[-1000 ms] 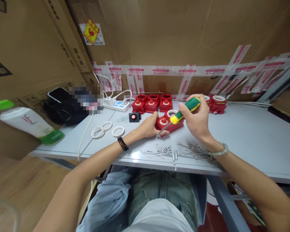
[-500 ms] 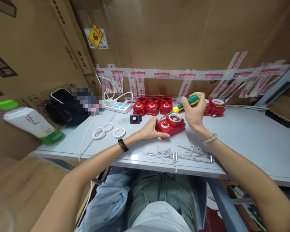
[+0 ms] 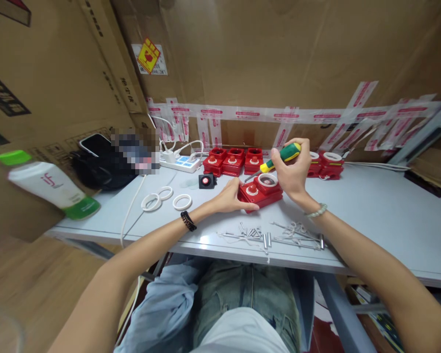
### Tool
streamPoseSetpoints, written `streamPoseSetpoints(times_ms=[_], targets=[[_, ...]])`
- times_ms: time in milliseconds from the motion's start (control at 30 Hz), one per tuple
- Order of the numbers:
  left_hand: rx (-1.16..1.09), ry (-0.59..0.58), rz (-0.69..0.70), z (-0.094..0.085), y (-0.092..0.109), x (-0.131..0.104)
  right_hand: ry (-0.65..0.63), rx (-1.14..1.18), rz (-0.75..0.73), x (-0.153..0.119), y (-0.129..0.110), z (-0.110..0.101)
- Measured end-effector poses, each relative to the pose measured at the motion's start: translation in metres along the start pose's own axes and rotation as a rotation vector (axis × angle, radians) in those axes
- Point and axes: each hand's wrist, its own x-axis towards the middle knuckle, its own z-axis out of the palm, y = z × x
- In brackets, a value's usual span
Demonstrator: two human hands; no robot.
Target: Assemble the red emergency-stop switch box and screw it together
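My left hand (image 3: 228, 197) grips the left end of a red box-shaped housing (image 3: 261, 198) on the table. A round red knob with a pale collar and a white ring round an opening sit on its top. My right hand (image 3: 293, 169) is wrapped round a green and yellow screwdriver (image 3: 284, 154). Its shaft slants down to the left, with the tip at the housing's far left corner, beside my left fingers. Whether the tip sits on a screw is too small to tell. Metal screws and pins (image 3: 255, 232) lie in front of the housing.
Similar red housings (image 3: 233, 162) stand at the back, with more (image 3: 330, 165) behind my right hand. Left of me are white rings (image 3: 182, 202), a small black square part (image 3: 206, 181), a power strip (image 3: 180, 163) and a bottle (image 3: 47, 184). Cardboard (image 3: 242, 59) walls the back.
My right hand and the screwdriver have shifted slightly left and the handle has turned a little. The housing and my left hand stay in place; the whole view moved slightly.
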Motion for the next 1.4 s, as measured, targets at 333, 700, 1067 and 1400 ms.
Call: streamPoseSetpoints(times_ms=[333, 700, 1067, 1400], targets=[[0.039, 0.037, 0.061, 0.001, -0.005, 0.002, -0.072, 0.022, -0.022, -0.002, -0.014, 0.003], [0.058, 0.038, 0.076, 0.001, -0.005, 0.003, -0.136, 0.004, 0.012, -0.001, -0.016, 0.003], [0.007, 0.038, 0.073, 0.002, -0.006, 0.003, -0.274, -0.116, -0.044, 0.010, -0.035, 0.015], [-0.023, 0.040, 0.086, 0.001, -0.004, 0.003, -0.345, -0.343, -0.077, 0.018, -0.037, 0.024]])
